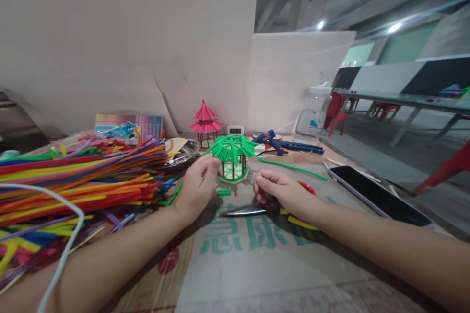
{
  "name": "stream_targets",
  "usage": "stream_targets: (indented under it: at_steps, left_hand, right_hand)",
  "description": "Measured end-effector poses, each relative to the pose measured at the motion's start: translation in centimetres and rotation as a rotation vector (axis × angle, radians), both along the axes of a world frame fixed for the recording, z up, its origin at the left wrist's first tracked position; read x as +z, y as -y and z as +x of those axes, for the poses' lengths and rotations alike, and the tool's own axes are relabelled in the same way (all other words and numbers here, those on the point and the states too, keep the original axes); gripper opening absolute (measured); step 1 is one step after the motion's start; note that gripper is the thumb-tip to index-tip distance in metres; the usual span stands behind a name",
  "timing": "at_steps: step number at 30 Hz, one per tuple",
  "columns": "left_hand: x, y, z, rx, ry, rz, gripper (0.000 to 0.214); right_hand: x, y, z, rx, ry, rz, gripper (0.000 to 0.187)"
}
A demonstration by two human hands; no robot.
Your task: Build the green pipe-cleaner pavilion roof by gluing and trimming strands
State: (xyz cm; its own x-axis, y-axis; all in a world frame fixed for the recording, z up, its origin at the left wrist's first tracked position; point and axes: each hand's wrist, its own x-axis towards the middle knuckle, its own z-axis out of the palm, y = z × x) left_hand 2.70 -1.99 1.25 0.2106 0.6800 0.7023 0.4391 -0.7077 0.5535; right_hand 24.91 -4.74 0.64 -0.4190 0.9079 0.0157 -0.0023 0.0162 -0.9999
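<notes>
Toward the desk's (227,276) far edge stands a green-roofed model (232,149). The left hand (199,181) curls beside it, the right hand (274,187) over the scissors (244,211); what either grips is unclear. Light handling would likely spare its posts (233,170).

Cannot see all of the scissors (244,212) behind the right hand (277,188), read the tiny clock (235,130), or follow the white cable (76,222) past the left and bottom edges.
</notes>
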Motion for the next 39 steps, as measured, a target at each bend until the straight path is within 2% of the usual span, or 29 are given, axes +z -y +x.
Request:
stream_targets:
  at_steps: [2, 5, 8, 10, 14, 17, 20, 24, 29, 32, 36, 39]
  left_hand:
    - [-0.3, -1.2, -0.4, 0.093, 0.147, -0.069, 0.041]
    - [-1.2, -3.3, -1.1, 0.206, 0.191, -0.205, 0.034]
    - [-2.1, -5.1, -1.7, 0.246, 0.183, -0.315, 0.026]
    - [-2.5, -5.6, -1.9, 0.21, 0.197, -0.379, 0.02]
    - [-2.5, -4.8, -1.5, 0.158, 0.056, -0.393, 0.025]
    - [-2.2, -3.9, -1.0, 0.154, -0.081, -0.357, 0.025]
    - [-2.0, -3.6, -0.8, 0.166, -0.126, -0.346, 0.03]
    - [-2.2, -3.8, -0.8, 0.137, -0.12, -0.317, 0.038]
    - [-2.4, -4.0, -0.8, 0.031, -0.106, -0.313, 0.037]
    - [-2.3, -3.9, -0.8, 0.031, -0.113, -0.325, 0.032]
    - [-2.4, -3.9, -0.9, 0.087, -0.153, -0.349, 0.031]
    - [-2.7, -4.2, -1.1, 0.103, -0.164, -0.344, 0.032]
  right_hand:
    - [0.0, -0.4, 0.3, -0.026, 0.041, 0.027, 0.046]
    - [0.4, -0.9, 0.6, -0.095, 0.086, 0.121, 0.039]
    - [1.1, -1.2, 1.0, -0.136, 0.099, 0.192, 0.028]
    - [1.7, -1.3, 1.4, -0.111, 0.091, 0.231, 0.019]
    - [3.2, -1.3, 2.3, -0.064, 0.122, 0.34, 0.011]
    - [4.3, -1.1, 2.8, -0.069, 0.142, 0.349, 0.003]
    - [5.1, -0.9, 3.1, -0.055, 0.163, 0.34, 0.008]
    - [5.3, -0.8, 3.3, -0.002, 0.312, 0.356, 0.012]
    - [5.0, -0.7, 3.7, -0.021, 0.507, 0.522, 0.033]
    - [4.9, -0.7, 3.7, -0.032, 0.476, 0.53, 0.032]
    - [4.8, -1.0, 3.2, -0.056, 0.313, 0.412, 0.017]
    - [4.9, -1.1, 3.1, -0.105, 0.26, 0.377, 0.017]
